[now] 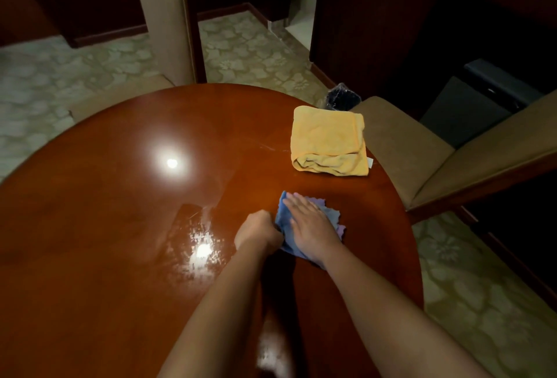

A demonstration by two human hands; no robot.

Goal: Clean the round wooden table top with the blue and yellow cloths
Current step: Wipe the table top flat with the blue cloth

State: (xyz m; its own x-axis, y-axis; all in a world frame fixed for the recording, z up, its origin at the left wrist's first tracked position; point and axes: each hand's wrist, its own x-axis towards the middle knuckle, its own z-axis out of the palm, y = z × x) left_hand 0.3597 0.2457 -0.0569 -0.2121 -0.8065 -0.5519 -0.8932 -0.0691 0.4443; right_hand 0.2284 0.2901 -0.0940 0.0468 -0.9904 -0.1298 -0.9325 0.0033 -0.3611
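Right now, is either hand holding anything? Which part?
The left hand grips the blue cloth at its left edge. The right hand lies flat on top of it, pressing, not gripping.

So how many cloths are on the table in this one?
2. The blue cloth lies near the table's right edge under both hands; the folded yellow cloth sits untouched farther back on the right. None seems hidden.
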